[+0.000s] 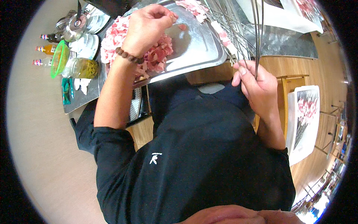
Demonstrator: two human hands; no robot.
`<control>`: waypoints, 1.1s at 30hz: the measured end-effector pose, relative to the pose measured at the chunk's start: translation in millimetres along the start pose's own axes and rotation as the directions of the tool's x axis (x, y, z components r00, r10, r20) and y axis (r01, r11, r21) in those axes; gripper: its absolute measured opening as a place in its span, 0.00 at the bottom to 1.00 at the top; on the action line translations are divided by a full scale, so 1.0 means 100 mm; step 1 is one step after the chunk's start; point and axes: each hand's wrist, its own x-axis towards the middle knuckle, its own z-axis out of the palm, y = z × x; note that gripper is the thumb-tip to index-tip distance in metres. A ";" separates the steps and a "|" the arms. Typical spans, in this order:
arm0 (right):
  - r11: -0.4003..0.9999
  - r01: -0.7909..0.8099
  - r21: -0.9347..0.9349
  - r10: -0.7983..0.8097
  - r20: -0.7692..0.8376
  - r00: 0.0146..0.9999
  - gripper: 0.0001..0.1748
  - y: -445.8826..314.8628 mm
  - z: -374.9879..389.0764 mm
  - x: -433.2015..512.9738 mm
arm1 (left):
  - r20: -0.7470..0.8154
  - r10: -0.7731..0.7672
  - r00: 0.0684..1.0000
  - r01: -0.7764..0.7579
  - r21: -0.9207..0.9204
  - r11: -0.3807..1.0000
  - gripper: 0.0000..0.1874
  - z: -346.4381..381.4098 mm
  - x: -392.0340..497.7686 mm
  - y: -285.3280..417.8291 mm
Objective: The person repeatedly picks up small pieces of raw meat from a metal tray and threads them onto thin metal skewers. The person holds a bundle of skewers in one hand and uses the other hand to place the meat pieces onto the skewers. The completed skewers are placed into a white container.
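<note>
My left hand (149, 28), with a brown bead bracelet (129, 56) on its wrist, is above a pile of raw sliced meat (114, 39) on a metal tray (200, 36). Its thumb and fingers are curled together; whether a small piece is between the tips cannot be told. In my right hand (258, 86), just off the tray's right corner, are several thin metal skewers (258, 33) pointing away from me. One skewer with pale and pink meat pieces (223, 37) runs towards its fingertips. A small meat scrap (182, 27) lies on the tray.
More bare skewers (223, 14) and threaded meat (194, 9) lie at the tray's far right. A jar (84, 68), green-rimmed strainer (58, 58), bottles (46, 49) and a glass kettle (75, 25) stand left. A white bin (304, 151) of skewered meat is at right.
</note>
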 end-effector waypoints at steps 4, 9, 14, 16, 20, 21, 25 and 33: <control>0.998 -0.037 -0.057 0.041 0.075 0.996 0.13 -0.01 0.06 -0.01 | 0.044 -0.184 0.982 0.155 -0.747 0.647 0.08 0.07 -0.20 0.10; 0.988 -0.010 -0.156 0.027 0.104 0.994 0.12 -0.04 0.09 -0.02 | 0.142 -0.248 0.958 0.219 -0.922 0.319 0.08 0.16 -0.28 0.08; 0.984 -0.011 -0.180 0.032 0.115 0.993 0.11 -0.05 0.10 -0.04 | 0.073 -0.186 0.980 0.133 -0.933 0.334 0.10 0.19 -0.30 0.08; 0.981 0.011 -0.194 0.014 0.127 0.992 0.11 -0.04 0.11 -0.04 | 0.050 -0.144 0.988 0.096 -0.937 0.336 0.12 0.20 -0.30 0.08; 0.976 0.062 -0.209 -0.029 0.155 0.987 0.12 -0.01 0.12 -0.03 | 0.040 -0.119 0.992 0.075 -0.948 0.309 0.19 0.19 -0.31 0.07; 0.976 0.062 -0.210 -0.029 0.155 0.987 0.12 0.00 0.13 -0.03 | 0.036 -0.126 0.991 0.073 -0.952 0.299 0.19 0.19 -0.31 0.07; 0.969 0.126 -0.211 -0.096 0.149 0.984 0.12 0.01 0.13 -0.02 | 0.037 -0.126 0.991 0.072 -0.954 0.289 0.19 0.21 -0.33 0.08; 0.976 0.106 -0.190 -0.084 0.121 0.989 0.12 0.02 0.15 -0.02 | 0.041 -0.108 0.993 0.067 -0.968 0.240 0.19 0.26 -0.34 0.11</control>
